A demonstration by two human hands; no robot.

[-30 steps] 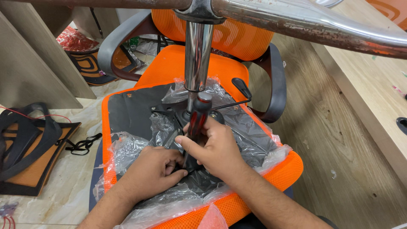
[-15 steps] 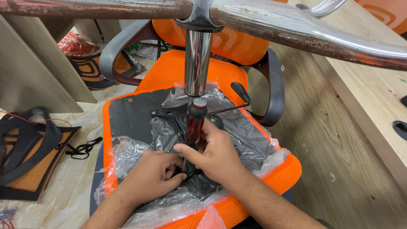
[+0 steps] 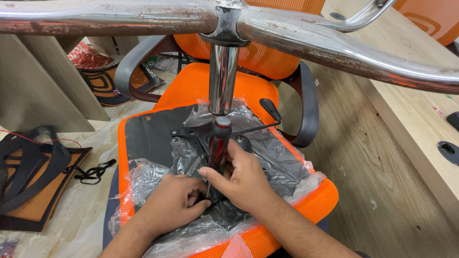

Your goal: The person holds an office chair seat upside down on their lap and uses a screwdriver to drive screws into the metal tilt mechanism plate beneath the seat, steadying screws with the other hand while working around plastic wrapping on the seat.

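While the right hand (image 3: 246, 179) grips a red-black screwdriver (image 3: 217, 148) upright on the upturned orange chair's black seat plate (image 3: 158, 138), left hand (image 3: 177, 203) pinches its tip, mid-fastening; next needs steady downward turning.

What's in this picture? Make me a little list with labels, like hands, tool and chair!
Chair: orange office chair lying upside down, black underside facing up
Wrapping: crinkled clear plastic over the seat
Tool: screwdriver with a dark red and black handle
Right hand: grips the screwdriver
Left hand: rests on the seat by the screwdriver's tip
Above: rusty chrome chair base
Floor: black and orange chair part
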